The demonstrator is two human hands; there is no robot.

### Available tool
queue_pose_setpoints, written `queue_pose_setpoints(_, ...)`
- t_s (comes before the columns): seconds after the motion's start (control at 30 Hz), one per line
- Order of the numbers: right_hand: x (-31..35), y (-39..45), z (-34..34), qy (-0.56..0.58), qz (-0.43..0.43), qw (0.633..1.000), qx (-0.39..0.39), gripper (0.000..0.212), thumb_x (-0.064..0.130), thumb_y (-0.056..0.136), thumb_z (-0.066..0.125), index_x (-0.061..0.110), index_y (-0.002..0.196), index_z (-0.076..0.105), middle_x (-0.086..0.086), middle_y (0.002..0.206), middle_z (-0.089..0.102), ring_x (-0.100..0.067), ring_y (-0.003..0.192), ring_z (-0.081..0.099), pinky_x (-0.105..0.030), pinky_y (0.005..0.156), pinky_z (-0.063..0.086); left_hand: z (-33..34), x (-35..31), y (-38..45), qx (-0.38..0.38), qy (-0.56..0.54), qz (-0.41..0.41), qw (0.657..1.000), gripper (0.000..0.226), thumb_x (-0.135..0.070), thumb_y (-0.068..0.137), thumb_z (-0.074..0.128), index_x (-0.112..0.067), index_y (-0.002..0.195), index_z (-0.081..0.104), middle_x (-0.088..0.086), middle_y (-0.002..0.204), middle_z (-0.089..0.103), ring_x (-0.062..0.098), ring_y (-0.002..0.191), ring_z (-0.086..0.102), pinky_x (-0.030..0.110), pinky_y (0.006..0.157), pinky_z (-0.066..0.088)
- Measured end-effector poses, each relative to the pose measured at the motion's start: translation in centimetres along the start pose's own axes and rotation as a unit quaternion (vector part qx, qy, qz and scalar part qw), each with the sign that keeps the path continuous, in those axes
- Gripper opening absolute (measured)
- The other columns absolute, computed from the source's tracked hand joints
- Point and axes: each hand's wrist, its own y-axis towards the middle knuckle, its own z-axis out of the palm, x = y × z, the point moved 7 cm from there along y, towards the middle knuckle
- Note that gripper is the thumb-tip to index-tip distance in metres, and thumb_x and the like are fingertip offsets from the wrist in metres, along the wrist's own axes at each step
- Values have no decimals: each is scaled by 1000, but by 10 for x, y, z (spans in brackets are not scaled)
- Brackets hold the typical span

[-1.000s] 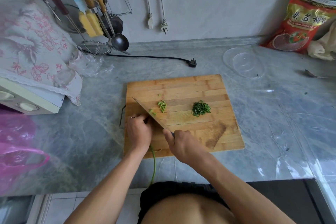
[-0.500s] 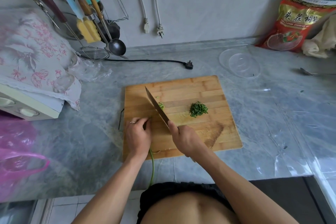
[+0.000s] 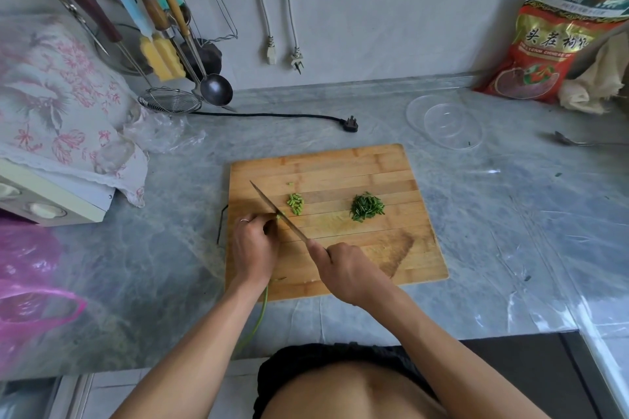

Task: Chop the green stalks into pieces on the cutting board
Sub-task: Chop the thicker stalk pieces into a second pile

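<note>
Fingers [image 3: 263,226] of the left hand [image 3: 254,250] curl down over the cut end of the green stalks [image 3: 262,308], pinning them to the wooden cutting board [image 3: 367,167] at its left side; the uncut length trails back under the wrist, off the near edge of the board and over the front of the grey marbled tabletop [image 3: 493,214]. Just to the right, the knife [image 3: 277,213] lies at a slant with its tip toward the far left, the blade touching or nearly touching the stalk tips beside the knuckles. The right hand [image 3: 347,270] wraps closed around the knife handle, at the near middle of the board. Right of the blade sits a small cluster of pale green pieces [image 3: 295,204], with one stray bit just beyond it; farther right, well apart, lies a darker heap of finely cut greens [image 3: 367,207]. A clear glass lid or dish [image 3: 444,121] rests on the tabletop beyond the board's far right corner, near a red food packet [image 3: 558,44] against the wall.

The chopping appears underway but far from finished: only a short run of pieces is cut, and a long stretch of stalk remains to be fed forward under the blade.
</note>
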Motion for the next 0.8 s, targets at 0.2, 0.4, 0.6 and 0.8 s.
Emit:
queue_pose_setpoints(0.2, 4, -1, 0, -33, -21, 999, -7, 62, 53, 101, 26, 12, 55, 31, -5, 50, 35, -20, 43, 31, -31, 44, 26, 3, 3, 1, 8, -28, 6, 1000, 19, -7, 85, 65, -15, 95, 78, 8, 94, 73, 26, 83, 66, 38, 69, 52)
queue_pose_setpoints(0.4, 3, 4, 0, -87, 3, 996, 10, 64, 62, 98, 18, 13, 72, 49, -5, 65, 48, -23, 61, 48, -33, 63, 42, 5, 6, 0, 17, -22, 12, 1000, 18, -9, 89, 64, -17, 97, 78, 5, 93, 72, 20, 80, 64, 39, 68, 52)
queue_pose_setpoints(0.6, 6, 6, 1, -112, 4, 994, 8, 65, 61, 98, 16, 10, 79, 51, -5, 68, 48, -24, 64, 48, -32, 62, 39, 7, 7, -1, 19, -14, 5, 1000, 19, -12, 89, 62, -18, 98, 78, 6, 93, 70, 23, 81, 62, 40, 67, 51)
queue_pose_setpoints(0.8, 9, 17, 17, -53, 6, 998, -20, 59, 59, 99, 28, 13, 66, 43, -7, 60, 50, -23, 50, 46, -31, 44, 30, 6, 7, -2, 18, 27, -17, 999, 22, 1, 82, 64, -14, 92, 77, 10, 91, 66, 28, 83, 55, 37, 68, 47)
